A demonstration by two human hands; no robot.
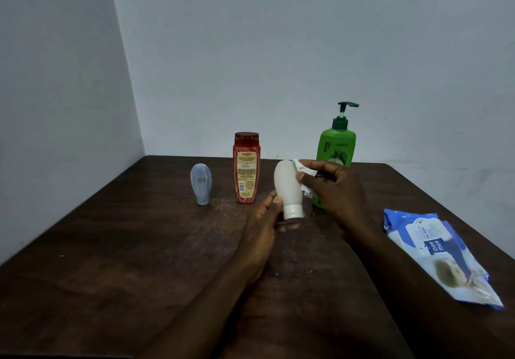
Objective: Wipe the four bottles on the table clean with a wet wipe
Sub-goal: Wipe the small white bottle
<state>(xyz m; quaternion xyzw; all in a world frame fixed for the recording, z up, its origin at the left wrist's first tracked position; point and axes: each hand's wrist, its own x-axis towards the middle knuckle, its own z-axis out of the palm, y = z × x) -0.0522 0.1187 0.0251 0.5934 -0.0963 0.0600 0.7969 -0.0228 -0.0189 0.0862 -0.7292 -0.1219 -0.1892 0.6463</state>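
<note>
Bottle status: white squeeze bottle (288, 185) held cap-down over the tabletop (139, 247), centre. Left hand (267, 219) grips it at the cap end, fingers curled round. Right hand (334, 188) pinches a crumpled wet wipe (303, 172) against its upper side. Red bottle (246, 166) and grey-blue squeeze bottle (201, 183) stand to its left, green pump bottle (338, 141) behind the right hand. Blue wipes pack (440, 252) lies flat at the right edge.

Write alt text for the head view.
A left hand holds a cream bottle cap-down over a dark table while the right hand presses a wet wipe against it. A blue bottle, red bottle and green pump bottle stand nearby.
</note>
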